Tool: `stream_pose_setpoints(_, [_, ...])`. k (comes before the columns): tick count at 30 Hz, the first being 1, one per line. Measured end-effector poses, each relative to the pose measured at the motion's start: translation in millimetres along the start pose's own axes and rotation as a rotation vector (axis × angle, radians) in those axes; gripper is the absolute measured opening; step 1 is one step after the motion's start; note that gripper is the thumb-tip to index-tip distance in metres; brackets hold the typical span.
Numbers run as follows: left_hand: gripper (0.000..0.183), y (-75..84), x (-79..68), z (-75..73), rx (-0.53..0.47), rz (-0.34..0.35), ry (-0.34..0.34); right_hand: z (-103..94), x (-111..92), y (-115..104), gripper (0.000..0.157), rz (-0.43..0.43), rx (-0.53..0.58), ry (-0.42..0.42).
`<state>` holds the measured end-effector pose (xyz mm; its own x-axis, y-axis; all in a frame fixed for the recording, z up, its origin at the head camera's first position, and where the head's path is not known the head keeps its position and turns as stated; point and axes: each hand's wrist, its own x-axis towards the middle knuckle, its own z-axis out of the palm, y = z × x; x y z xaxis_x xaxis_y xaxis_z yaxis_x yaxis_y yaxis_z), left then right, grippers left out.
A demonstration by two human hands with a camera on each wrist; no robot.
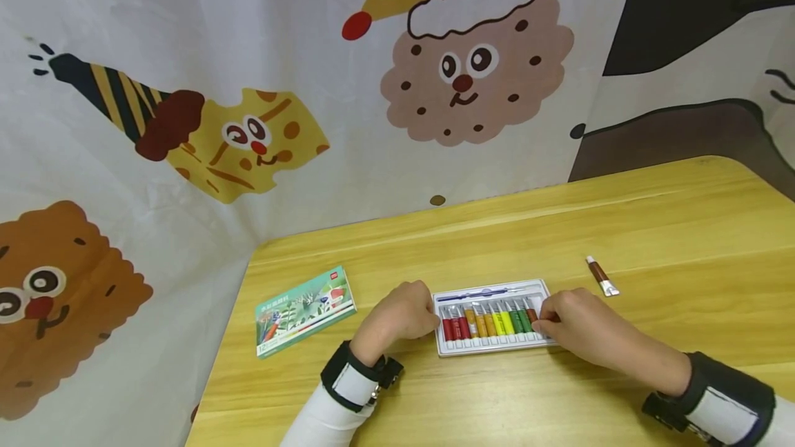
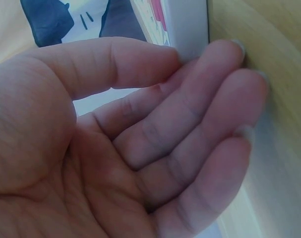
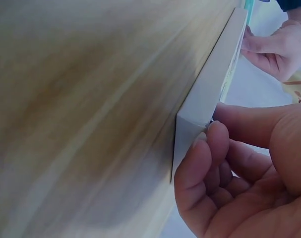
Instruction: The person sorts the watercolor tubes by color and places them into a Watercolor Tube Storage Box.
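Note:
A white plastic tray [image 1: 491, 349] lies on the table with a row of paint tubes [image 1: 488, 323] running from red through ochre and yellow to green and brown. Above the row, a thin blue-handled paintbrush [image 1: 478, 295] fills a long slot. My left hand [image 1: 405, 312] pinches the tray's left end; in the left wrist view the thumb [image 2: 145, 62] and index finger meet at its white side wall. At the opposite end my right hand [image 1: 580, 326] pinches the rim near the front corner, thumb [image 3: 249, 121] on top and curled fingers against the wall.
A single brown paint tube [image 1: 601, 276] lies on the wooden table [image 1: 497, 405] beyond the right hand. To the left is a green printed paint box [image 1: 304, 312]. A cartoon-patterned curtain [image 1: 348, 178] hangs behind the table's far edge.

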<state>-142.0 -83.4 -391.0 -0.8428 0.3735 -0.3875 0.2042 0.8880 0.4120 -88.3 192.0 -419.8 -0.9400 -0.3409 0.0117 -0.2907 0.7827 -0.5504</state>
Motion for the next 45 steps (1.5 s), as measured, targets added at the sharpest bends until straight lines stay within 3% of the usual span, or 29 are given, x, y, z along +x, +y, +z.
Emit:
stream_pose_setpoints(14, [0.035, 0.2, -1.5, -0.4, -0.008, -0.002, -0.003, -3.4, 6, -1, 0.021, 0.082, 0.042, -0.067])
stream_pose_setpoints(24, [0.034, 0.2, -1.5, 0.5, -0.016, -0.001, -0.002, -10.3, 1, 0, 0.015, -0.004, 0.007, -0.082])
stream_pose_setpoints(30, [0.033, -0.2, -1.5, 0.6, -0.020, 0.000, 0.003, -30.3, -1, 14, 0.003, -0.126, -0.092, -0.013])
stream_pose_setpoints(37, [0.034, -1.0, -0.7, 0.8, -0.019, 0.002, 0.010, -49.9, -1, 52, 0.024, -0.441, -0.346, 0.203])
stream_pose_setpoints(41, [0.033, -1.0, -0.4, 1.3, -0.023, 0.000, 0.011, -58.0, -3, 76, 0.053, -0.543, -0.506, 0.136])
stream_pose_setpoints(45, [0.034, -0.8, -0.1, 1.5, -0.022, -0.004, 0.009, -59.3, -7, 95, 0.062, -0.559, -0.636, 0.030])
